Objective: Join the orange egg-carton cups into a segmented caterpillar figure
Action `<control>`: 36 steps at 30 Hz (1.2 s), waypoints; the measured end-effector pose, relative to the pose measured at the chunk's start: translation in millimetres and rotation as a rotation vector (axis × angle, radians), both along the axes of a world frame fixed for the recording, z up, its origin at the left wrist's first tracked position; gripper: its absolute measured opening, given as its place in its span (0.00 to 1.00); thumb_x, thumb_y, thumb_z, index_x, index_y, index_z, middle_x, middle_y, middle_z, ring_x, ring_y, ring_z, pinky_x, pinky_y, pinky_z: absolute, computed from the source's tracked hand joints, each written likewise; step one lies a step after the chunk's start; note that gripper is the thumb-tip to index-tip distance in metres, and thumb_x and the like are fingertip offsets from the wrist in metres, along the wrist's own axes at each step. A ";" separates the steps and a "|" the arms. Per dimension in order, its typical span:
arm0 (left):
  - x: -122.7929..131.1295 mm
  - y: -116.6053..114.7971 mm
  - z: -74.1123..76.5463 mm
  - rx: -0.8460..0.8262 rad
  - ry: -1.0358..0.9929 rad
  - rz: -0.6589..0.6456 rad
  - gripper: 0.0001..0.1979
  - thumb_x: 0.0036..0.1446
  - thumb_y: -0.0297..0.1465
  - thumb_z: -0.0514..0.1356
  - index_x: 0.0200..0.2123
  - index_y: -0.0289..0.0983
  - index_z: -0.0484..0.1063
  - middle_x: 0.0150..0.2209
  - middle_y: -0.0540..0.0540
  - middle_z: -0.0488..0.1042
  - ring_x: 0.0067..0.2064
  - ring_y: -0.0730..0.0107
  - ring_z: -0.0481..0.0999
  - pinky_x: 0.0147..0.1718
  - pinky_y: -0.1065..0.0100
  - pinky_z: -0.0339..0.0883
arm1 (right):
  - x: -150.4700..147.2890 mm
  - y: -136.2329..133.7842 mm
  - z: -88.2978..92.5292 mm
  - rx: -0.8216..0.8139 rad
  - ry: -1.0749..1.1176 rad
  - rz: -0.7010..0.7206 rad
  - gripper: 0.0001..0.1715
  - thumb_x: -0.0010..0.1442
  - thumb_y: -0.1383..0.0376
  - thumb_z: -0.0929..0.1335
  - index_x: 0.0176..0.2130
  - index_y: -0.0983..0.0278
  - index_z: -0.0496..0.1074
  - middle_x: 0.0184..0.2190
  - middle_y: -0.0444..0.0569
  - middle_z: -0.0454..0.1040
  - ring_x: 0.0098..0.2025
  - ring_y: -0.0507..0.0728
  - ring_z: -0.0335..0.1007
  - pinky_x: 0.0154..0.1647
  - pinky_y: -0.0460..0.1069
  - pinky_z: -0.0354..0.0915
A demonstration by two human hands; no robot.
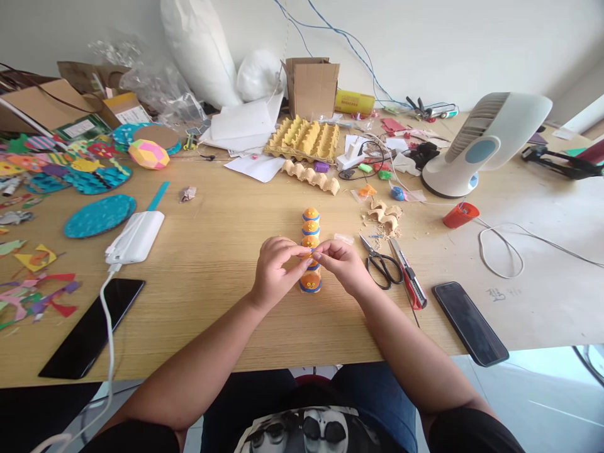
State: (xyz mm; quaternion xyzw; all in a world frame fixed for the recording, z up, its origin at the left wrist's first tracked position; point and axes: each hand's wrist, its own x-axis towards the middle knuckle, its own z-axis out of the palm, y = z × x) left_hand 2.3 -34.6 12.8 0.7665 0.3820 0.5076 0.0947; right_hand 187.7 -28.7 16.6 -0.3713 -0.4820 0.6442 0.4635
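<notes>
A row of egg-carton cups (310,281) stands on the table in front of me, its bumps covered in orange with blue bands around them and small yellow face details. Over the row's near half, my left hand (280,263) comes in from the left with thumb and fingers pinched. My right hand (342,261) meets it from the right, also pinching. The fingertips nearly touch above one of the cups and hide part of it. Whatever lies between them is too small to make out.
Scissors (383,263) and a red utility knife (408,277) lie right of my hands, near carton scraps (384,215). A phone (470,322) is further right, a power bank (135,238) left. Behind are a yellow egg tray (302,139) and a white fan (486,141).
</notes>
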 end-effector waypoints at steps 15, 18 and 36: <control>-1.5 2.8 -4.2 -0.015 -0.051 0.019 0.02 0.62 0.32 0.66 0.36 0.43 0.79 0.33 0.49 0.80 0.40 0.64 0.78 0.46 0.56 0.72 | 1.0 -0.9 3.0 -0.059 -0.029 -0.010 0.23 0.50 0.49 0.78 0.34 0.64 0.77 0.24 0.40 0.67 0.25 0.48 0.54 0.27 0.47 0.51; -1.3 2.3 -4.6 -0.032 -0.042 0.020 0.02 0.62 0.33 0.66 0.35 0.43 0.79 0.33 0.49 0.81 0.40 0.64 0.78 0.46 0.56 0.72 | -0.2 -0.9 3.8 -0.031 -0.037 0.003 0.23 0.50 0.49 0.79 0.34 0.64 0.76 0.26 0.42 0.70 0.28 0.50 0.59 0.29 0.47 0.56; -1.1 1.7 -3.4 -0.043 -0.061 0.007 0.02 0.62 0.31 0.65 0.36 0.42 0.79 0.34 0.48 0.81 0.41 0.64 0.78 0.46 0.57 0.72 | 0.2 -1.2 3.2 -0.041 -0.035 0.016 0.23 0.50 0.49 0.78 0.34 0.64 0.76 0.25 0.41 0.69 0.28 0.50 0.60 0.29 0.47 0.56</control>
